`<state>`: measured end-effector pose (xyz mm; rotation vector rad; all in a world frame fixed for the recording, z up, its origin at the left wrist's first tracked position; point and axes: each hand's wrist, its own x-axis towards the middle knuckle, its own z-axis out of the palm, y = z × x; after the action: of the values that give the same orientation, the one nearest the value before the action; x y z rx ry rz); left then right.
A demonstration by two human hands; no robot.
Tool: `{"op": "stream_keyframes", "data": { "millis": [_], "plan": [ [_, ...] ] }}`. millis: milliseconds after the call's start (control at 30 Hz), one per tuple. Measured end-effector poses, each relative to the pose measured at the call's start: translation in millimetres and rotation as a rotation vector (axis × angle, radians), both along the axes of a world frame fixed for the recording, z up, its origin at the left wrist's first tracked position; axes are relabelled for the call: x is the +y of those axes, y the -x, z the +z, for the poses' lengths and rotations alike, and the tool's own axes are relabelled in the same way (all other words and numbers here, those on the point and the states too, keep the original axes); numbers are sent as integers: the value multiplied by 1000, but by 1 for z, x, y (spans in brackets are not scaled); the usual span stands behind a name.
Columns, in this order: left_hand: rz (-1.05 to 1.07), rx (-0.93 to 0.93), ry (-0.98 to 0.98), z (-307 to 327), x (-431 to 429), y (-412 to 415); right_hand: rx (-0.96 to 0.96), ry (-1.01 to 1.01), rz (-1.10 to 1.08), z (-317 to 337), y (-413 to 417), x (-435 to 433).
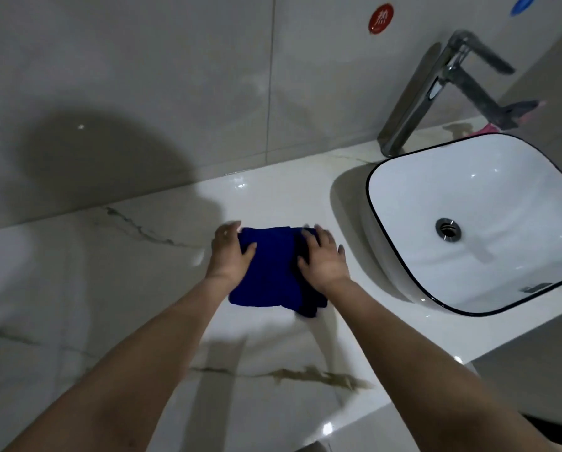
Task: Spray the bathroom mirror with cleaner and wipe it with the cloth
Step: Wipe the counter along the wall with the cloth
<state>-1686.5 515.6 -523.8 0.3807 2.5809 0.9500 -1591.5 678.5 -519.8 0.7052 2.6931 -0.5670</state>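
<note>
Blue cloth (270, 265) lies on the marble counter (110, 272), just left of the basin (488, 190). Left hand (229, 252) grips its left edge; right hand (325, 256) presses flat, fingers spread. Step judged: readying the cloth — mirror and sprayer not in view. Next calls for lifting it. Basin empty — only the drain (448, 229) shows.

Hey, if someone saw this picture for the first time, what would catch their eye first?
The bright blue cloth stands out on the pale marble counter, with the left hand gripping its left edge and the right hand flat on its right side. Next, the white basin to the right.
</note>
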Motion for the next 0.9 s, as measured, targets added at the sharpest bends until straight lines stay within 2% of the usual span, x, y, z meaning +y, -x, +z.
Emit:
{"op": "stream_keyframes", "data": {
  "millis": [100,200,300,367,433,500,667,733,833,900],
  "plan": [
    [-28,-67,39,-6,10,25,-98,57,93,-7,24,7],
    [-223,-83,154,-12,9,36,-51,138,133,-18,29,0],
    [-365,-12,316,-14,11,37,8,27,133,-22,21,-4],
    [-401,0,433,-12,16,45,-65,-18,186,-15,31,5],
    [-438,10,505,-10,20,53,-148,26,212,-8,45,15],
    [-427,7,462,-9,20,56,-210,76,231,-3,57,20],
    [-308,-161,88,-6,7,52,-254,106,331,9,64,18],
    [-339,-177,67,2,7,56,-320,118,318,16,69,23],
    [-415,-135,104,15,17,66,-445,13,414,27,87,39],
    [-398,-90,88,24,29,73,-443,-40,442,38,100,57]
  ]
}}
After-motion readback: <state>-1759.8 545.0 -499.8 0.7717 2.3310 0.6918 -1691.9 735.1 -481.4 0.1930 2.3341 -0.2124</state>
